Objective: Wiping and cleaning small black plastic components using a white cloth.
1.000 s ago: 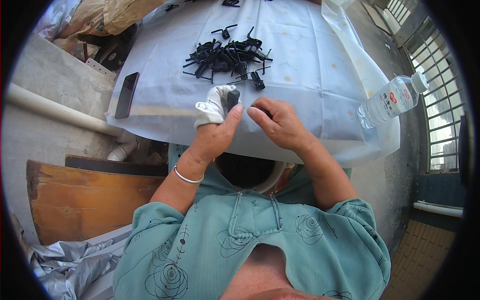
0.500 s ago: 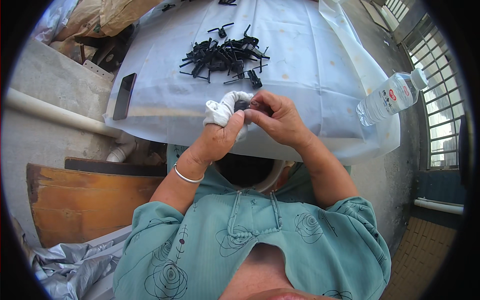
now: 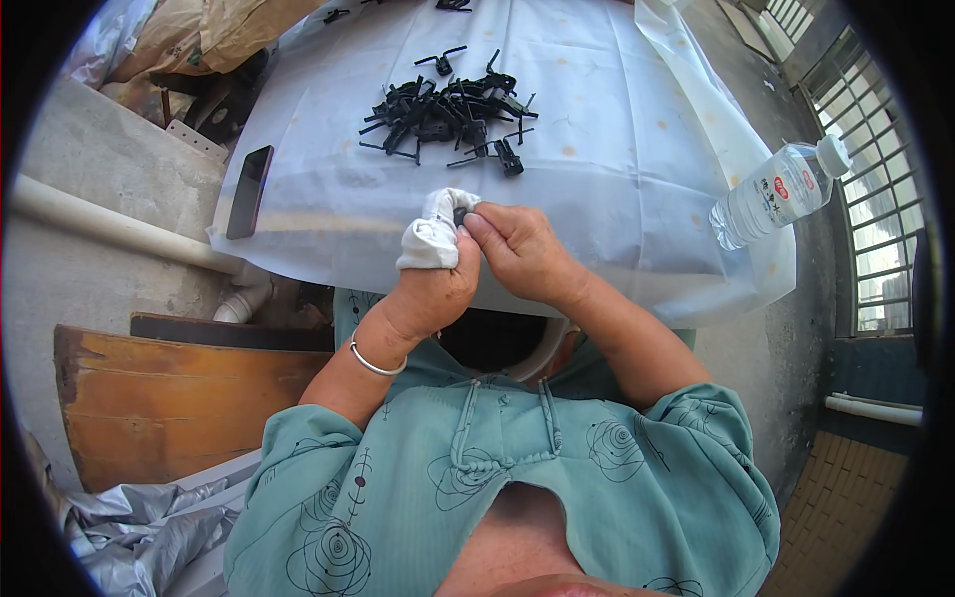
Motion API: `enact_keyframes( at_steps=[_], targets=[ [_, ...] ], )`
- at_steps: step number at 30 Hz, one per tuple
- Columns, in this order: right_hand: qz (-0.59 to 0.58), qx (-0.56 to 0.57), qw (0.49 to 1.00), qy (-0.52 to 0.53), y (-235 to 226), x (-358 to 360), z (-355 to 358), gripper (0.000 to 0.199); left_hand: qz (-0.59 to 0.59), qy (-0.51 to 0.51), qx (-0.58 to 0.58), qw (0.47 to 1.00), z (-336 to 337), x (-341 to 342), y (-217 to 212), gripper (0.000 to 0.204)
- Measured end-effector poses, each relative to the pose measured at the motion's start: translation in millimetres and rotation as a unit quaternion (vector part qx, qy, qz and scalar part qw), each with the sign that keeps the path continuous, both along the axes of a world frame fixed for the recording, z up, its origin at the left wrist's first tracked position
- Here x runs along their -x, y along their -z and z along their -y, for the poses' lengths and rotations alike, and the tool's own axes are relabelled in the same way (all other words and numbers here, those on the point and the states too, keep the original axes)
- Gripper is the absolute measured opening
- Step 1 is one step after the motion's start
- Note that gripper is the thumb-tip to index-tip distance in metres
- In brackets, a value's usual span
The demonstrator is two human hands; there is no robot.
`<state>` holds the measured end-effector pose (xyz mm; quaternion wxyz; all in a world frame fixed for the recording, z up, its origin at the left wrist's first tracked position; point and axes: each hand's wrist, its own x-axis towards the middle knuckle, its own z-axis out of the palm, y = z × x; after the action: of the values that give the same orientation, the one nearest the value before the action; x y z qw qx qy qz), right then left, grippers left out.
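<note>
My left hand (image 3: pixel 438 294) is closed, its fingers covered by a white cloth (image 3: pixel 430 245) bunched over them. A small black part (image 3: pixel 461 215) shows at the edge of the cloth, mostly hidden by fingers. Against it my right hand (image 3: pixel 529 251) presses in a pinch, thumb meeting the left thumb. Both hands are above the near edge of the table. Farther back on the sheet lies a heap of black plastic parts with thin arms (image 3: pixel 428 114); one loose black part (image 3: pixel 508 157) sits at its near right side.
Translucent sheeting (image 3: pixel 597 199) covers the table. A phone (image 3: pixel 250 192) lies at the left edge; a clear water bottle (image 3: pixel 771 199) lies at the right. Below the hands, a dark-filled round container (image 3: pixel 545 350) stands between my knees. A wooden board (image 3: pixel 189 398) is at lower left.
Both hands have shifted slightly left and nearer to me. The right fingers, earlier raised and partly spread, have curled in around the black part.
</note>
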<state>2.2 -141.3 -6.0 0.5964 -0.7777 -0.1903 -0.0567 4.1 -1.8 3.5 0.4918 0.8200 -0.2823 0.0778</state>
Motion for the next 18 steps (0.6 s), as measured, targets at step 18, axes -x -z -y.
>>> enact_keyframes(
  at_steps=[18],
  targets=[
    [0.112,0.349,0.923,0.116,-1.1,-25.6,43.3,0.025,0.165,0.042,-0.047,0.984,-17.4,-24.2,-23.6,0.026]
  ],
)
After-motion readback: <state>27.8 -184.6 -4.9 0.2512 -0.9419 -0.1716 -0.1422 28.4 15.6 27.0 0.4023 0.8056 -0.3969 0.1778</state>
